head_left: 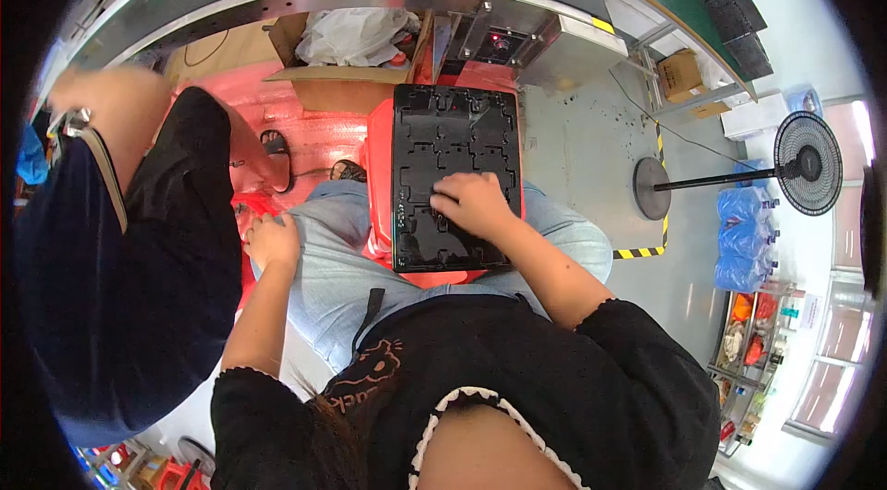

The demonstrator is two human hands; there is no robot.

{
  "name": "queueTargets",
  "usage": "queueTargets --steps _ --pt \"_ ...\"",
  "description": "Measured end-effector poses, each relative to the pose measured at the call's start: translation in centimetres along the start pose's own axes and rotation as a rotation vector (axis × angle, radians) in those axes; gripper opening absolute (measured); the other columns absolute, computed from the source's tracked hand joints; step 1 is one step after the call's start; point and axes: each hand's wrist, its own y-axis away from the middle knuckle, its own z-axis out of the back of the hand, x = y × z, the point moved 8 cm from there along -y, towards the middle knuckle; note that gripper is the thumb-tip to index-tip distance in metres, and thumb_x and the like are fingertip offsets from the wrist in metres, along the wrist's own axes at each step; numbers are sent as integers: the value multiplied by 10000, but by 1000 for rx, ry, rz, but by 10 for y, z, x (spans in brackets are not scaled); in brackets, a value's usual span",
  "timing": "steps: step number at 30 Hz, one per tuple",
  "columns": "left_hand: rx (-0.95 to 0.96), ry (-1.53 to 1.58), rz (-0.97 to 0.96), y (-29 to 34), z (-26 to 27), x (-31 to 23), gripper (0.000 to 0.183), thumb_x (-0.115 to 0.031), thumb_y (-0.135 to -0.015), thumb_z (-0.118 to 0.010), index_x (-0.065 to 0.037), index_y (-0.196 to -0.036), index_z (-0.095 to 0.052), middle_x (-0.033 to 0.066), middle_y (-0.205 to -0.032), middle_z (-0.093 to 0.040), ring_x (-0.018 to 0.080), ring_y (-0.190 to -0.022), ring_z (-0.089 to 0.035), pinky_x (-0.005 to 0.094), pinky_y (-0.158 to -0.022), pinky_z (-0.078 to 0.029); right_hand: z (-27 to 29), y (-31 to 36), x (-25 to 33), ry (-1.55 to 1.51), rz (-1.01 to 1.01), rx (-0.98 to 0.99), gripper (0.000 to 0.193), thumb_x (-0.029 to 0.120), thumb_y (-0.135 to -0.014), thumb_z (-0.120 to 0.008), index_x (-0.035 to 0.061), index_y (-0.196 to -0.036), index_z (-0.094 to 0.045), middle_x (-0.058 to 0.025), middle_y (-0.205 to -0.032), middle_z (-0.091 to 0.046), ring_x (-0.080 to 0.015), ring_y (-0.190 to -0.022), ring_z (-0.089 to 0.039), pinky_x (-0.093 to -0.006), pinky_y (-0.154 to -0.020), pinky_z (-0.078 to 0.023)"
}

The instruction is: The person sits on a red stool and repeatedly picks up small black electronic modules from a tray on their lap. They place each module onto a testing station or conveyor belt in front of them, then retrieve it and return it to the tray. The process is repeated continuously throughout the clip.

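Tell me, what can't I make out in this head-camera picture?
All in the head view:
Right hand: its own back hides the palm, so whether it holds something small is unclear.
Red object beneath the black tray: mostly covered by that tray.
Cardboard box: white plastic covers the contents below.
Co-worker's arm: blurred near the left rim; its hand's doings can't be told.

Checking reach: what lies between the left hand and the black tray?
The left jeans leg, then a strip of red beside the black tray, in the head view.
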Motion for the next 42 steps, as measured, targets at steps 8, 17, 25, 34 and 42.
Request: queueTargets --steps 8,17,25,34,42 --pt "-49 -13 3 -5 -3 11 512 -434 -902 -445 -23 -1148 -624 183 -1250 -577 349 -1182 -521 529 -975 -394 -9 -17 -15 238 39 -428 601 384 -881 -600 150 -1410 -438 -215 -1438 -397 -369 -1330 -375 -529 -1039 -310" --pt "-86 19 4 -4 -9 13 480 -417 -898 -465 -28 -1121 -636 179 -1215 -595 355 -1152 -537 530 -944 -415 -9 -14 -15 250 62 -483 575 329 -883 -587 149 -1405 -426 -209 -1430 -394 -372 -1331 -365 -564 -1032 -322" --pt "-93 17 11 0 -5 11 470 -408 -898 -457 -26 -1092 -650 183 -1168 -617 356 -1121 -558 536 -935 -426 -9 -12 -21 224 42 -492 571 373 -886 -580 179 -1406 -444 -187 -1436 -409 -348 -1331 -383 -541 -1032 -321" --pt "-112 19 15 -2 -1 13 476 -417 -890 -462 -33 -1104 -645 175 -1207 -608 359 -1136 -554 532 -948 -414 39 -4 -71 23 -157 -888 375 317 -845 -631 133 -1171 -617 -146 -1262 -568 -346 -1122 -540 -506 -903 -407" --pt "-103 34 19 -2 -1 9 490 -419 -891 -466 -17 -1108 -640 187 -1198 -606 360 -1140 -553 535 -956 -404 -14 31 -156 -412 -448 -569 616 456 -938 -523 234 -1481 -334 -310 -1410 -397 -488 -1318 -355 -488 -1102 -290"
